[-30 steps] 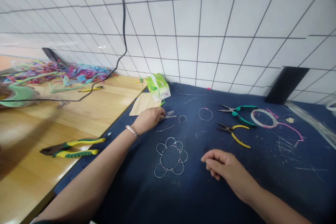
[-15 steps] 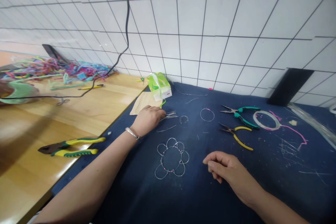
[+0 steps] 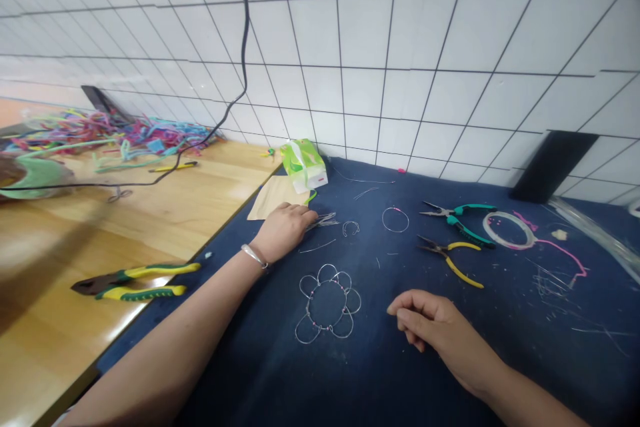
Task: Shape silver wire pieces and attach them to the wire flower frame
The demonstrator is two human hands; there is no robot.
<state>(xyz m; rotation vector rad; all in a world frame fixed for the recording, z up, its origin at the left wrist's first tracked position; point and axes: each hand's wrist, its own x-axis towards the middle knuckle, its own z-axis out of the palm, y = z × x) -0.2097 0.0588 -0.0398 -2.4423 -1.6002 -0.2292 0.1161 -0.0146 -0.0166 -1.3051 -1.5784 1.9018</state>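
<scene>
You have two hands (image 3: 284, 232) (image 3: 431, 325), three pairs of pliers (image 3: 119, 277) (image 3: 454, 219) (image 3: 443, 251), one wire flower (image 3: 327, 328) with six petals (image 3: 327, 265), one bracelet (image 3: 254, 256) and one tissue pack (image 3: 304, 165).

I can't make out the left end of the wire bundle (image 3: 328, 219), mid-frame, behind the left hand (image 3: 284, 228); the frame's right edge crops a white object (image 3: 635, 209).

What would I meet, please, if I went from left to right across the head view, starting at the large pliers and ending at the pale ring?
Large pliers → left hand → thin wires → small curled wire → wire ring → teal-handled pliers → pale ring.
</scene>
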